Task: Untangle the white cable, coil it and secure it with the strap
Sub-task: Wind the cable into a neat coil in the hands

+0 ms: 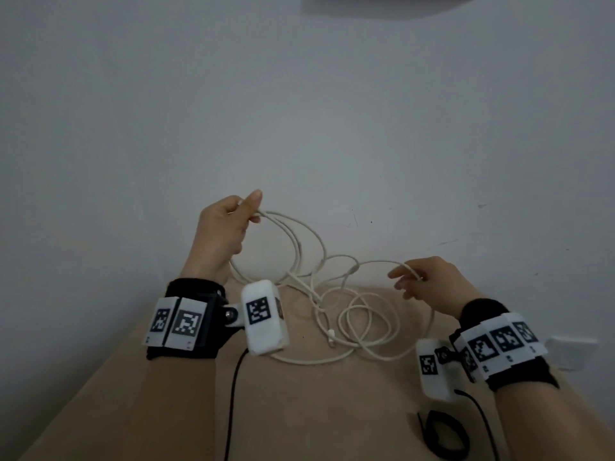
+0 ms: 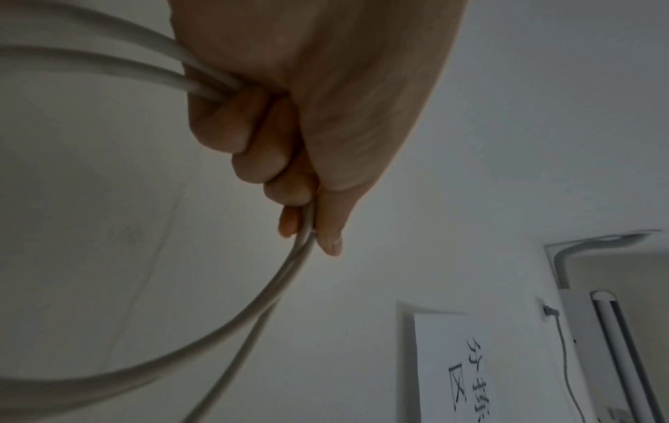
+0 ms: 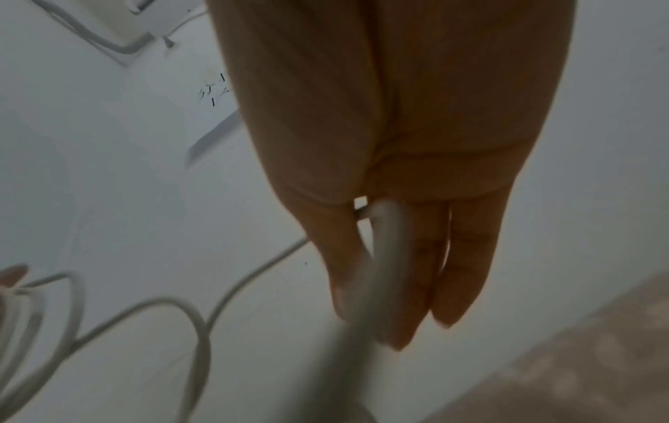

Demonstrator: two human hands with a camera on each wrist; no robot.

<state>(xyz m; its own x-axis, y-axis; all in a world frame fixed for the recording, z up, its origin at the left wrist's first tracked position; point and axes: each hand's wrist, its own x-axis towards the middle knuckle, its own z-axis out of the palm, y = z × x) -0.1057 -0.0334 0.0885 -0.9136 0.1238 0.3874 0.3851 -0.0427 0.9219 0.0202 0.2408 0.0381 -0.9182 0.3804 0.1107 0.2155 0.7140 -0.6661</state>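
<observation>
- Head view: your left hand (image 1: pixel 226 227) grips gathered loops of the white cable (image 1: pixel 362 331), raised so slack hangs free.
- Your right hand (image 1: pixel 429 277) pinches one strand beside them, feeding the coil.
- Strap (image 1: pixel 444 435) lies near your right wrist, unused.

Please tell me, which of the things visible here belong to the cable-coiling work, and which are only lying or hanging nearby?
Part of the job:
white cable, partly looped, partly loose on the table
black strap, lying unused near the table edge
left hand, gripping loops
right hand, holding one strand

Just around:
paper sign on the wall
wall socket
</observation>
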